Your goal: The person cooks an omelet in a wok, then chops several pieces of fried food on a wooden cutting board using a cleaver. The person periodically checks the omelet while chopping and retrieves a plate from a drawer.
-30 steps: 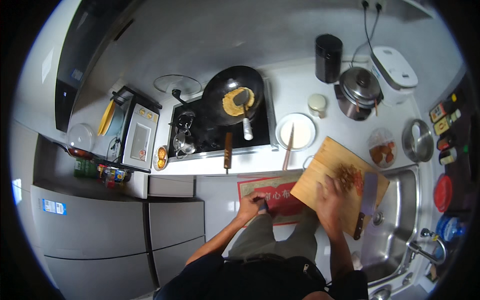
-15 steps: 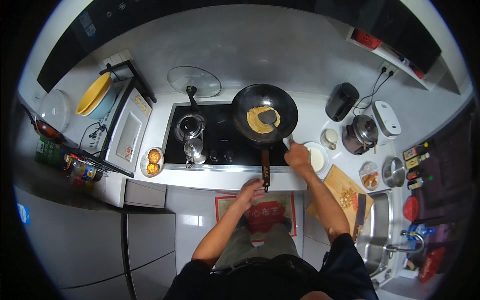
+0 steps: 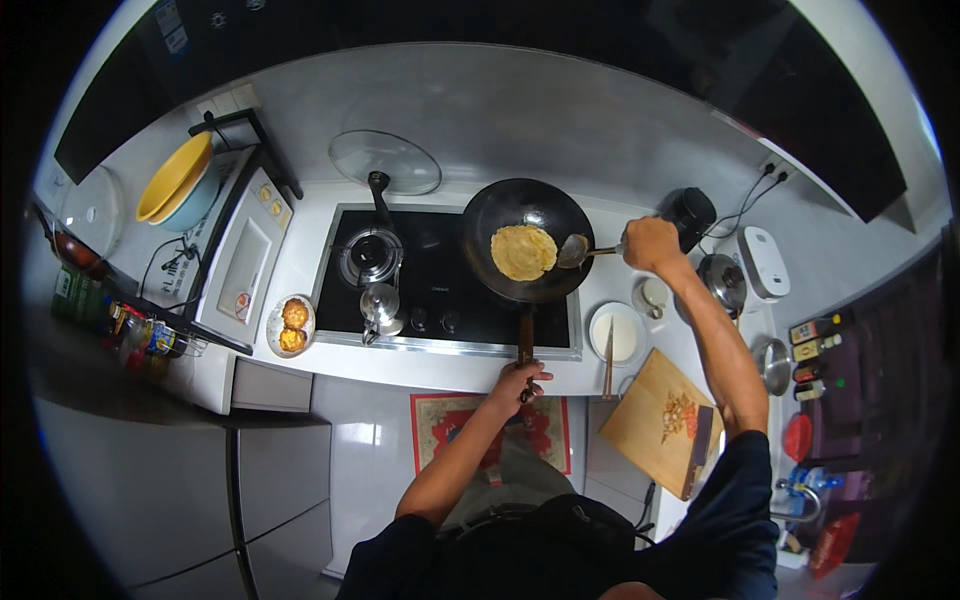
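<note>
A dark wok (image 3: 485,215) sits on the right burner of the black cooktop, holding a flat golden egg pancake (image 3: 523,252). My left hand (image 3: 516,386) is closed round the end of the wok's wooden handle, below the counter's front edge. Right of the wok, my right hand (image 3: 650,245) is wrapped round the handle of a spatula (image 3: 574,251). The spatula's blade is inside the wok, by the pancake's right edge. Near my right forearm are a white bowl of pale liquid (image 3: 620,325) with chopsticks (image 3: 608,370) across it and a small glass jar (image 3: 651,295).
A cutting board (image 3: 640,425) with chopped food and a knife (image 3: 703,435) lies at the right. Left are a glass lid (image 3: 385,150), a metal pot (image 3: 380,303), and a plate (image 3: 274,330) with two browned pieces. A range hood (image 3: 480,40) hangs above.
My right hand has moved right and up, drawing the spatula from the pancake's middle to its right side. My left hand has closed on the wok handle. The pancake looks smoother and fuller.
</note>
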A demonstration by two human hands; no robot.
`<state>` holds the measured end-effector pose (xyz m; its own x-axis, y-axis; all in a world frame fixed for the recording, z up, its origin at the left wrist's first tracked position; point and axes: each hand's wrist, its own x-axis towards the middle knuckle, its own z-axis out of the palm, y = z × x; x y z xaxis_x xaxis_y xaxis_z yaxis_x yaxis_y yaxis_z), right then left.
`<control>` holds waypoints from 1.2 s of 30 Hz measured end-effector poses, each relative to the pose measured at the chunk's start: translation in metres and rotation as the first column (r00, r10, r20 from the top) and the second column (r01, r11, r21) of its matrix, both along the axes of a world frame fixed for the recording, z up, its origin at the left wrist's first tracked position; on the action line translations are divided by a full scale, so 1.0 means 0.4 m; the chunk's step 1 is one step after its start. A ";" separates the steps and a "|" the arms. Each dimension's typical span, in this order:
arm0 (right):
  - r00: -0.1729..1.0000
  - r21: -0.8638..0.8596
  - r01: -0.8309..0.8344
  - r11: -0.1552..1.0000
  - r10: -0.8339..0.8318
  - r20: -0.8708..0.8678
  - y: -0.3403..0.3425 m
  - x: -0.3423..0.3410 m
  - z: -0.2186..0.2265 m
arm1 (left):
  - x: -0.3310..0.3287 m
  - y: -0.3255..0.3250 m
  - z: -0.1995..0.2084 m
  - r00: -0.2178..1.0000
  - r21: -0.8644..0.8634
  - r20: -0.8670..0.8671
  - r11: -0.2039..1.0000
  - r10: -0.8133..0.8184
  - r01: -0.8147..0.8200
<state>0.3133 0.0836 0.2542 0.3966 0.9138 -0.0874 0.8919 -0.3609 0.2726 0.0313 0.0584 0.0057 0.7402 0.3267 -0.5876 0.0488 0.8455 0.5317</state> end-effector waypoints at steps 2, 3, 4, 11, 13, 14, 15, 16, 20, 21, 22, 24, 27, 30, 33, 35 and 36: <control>1.000 -0.046 0.007 0.999 -0.009 -0.027 0.041 0.012 0.016 | -0.006 0.000 0.008 1.000 0.014 -0.016 1.000 0.021 -0.021; 0.998 -0.082 -0.001 0.997 -0.004 -0.061 0.062 0.018 0.018 | -0.011 0.004 -0.003 1.000 0.012 -0.011 1.000 0.024 -0.023; 0.995 -0.117 -0.012 0.993 0.000 -0.096 0.075 0.023 0.014 | -0.014 0.005 -0.007 1.000 0.016 -0.016 1.000 0.024 -0.024; 0.841 0.004 0.089 0.996 -0.073 -0.536 -0.041 0.115 -0.191 | -0.006 0.006 -0.006 0.999 0.021 -0.021 0.999 0.025 -0.025; 0.828 0.086 0.165 0.982 -0.091 -0.554 -0.091 0.097 -0.263 | -0.003 0.011 -0.003 1.000 0.026 -0.015 0.999 0.022 -0.022; 0.824 0.131 0.188 0.973 -0.084 -0.561 -0.108 0.094 -0.304 | -0.001 0.012 -0.001 1.000 0.026 -0.010 1.000 0.018 -0.018; 0.702 0.110 0.285 0.952 -0.129 -0.700 -0.118 0.070 -0.338 | -0.007 0.006 -0.001 1.000 0.022 -0.012 1.000 0.011 -0.011; 0.550 0.070 0.373 0.925 -0.160 -0.819 -0.114 0.037 -0.366 | -0.014 0.002 -0.005 1.000 0.019 -0.018 1.000 0.019 -0.019; -0.143 -0.203 0.634 0.746 -0.145 -0.979 -0.101 -0.032 -0.453 | -0.010 0.011 -0.004 0.999 0.032 -0.052 0.999 0.002 -0.001; -0.099 -0.146 0.649 0.746 -0.108 -0.989 -0.107 -0.054 -0.470 | -0.015 0.013 -0.007 0.998 0.039 -0.056 0.999 -0.002 0.004; -0.054 -0.089 0.663 0.743 -0.071 -0.996 -0.113 -0.074 -0.487 | -0.021 0.015 -0.011 0.998 0.046 -0.060 0.999 -0.007 0.009; 0.151 0.107 0.687 0.718 0.003 -0.989 -0.139 -0.069 -0.544 | -0.009 0.013 -0.005 0.998 0.034 -0.059 0.999 -0.022 0.024; 0.242 0.197 0.680 0.706 0.037 -0.970 -0.157 -0.056 -0.549 | -0.014 0.014 -0.008 0.999 0.030 -0.044 0.999 -0.022 0.023; 0.687 0.577 0.434 0.692 0.160 -0.709 -0.173 -0.069 -0.510 | -0.016 0.015 -0.008 0.999 0.021 -0.030 1.000 -0.017 0.017; 0.945 0.647 0.101 0.756 0.130 -0.300 -0.198 -0.113 -0.398 | -0.025 0.019 -0.011 0.999 0.019 -0.039 1.000 -0.023 0.024; 0.973 0.616 0.029 0.787 0.119 -0.198 -0.220 -0.133 -0.386 | -0.019 0.019 -0.013 0.999 0.019 -0.033 0.999 -0.037 0.037; 0.982 0.596 -0.006 0.803 0.117 -0.148 -0.232 -0.146 -0.381 | -0.018 0.017 -0.013 0.999 0.018 -0.029 0.999 -0.040 0.040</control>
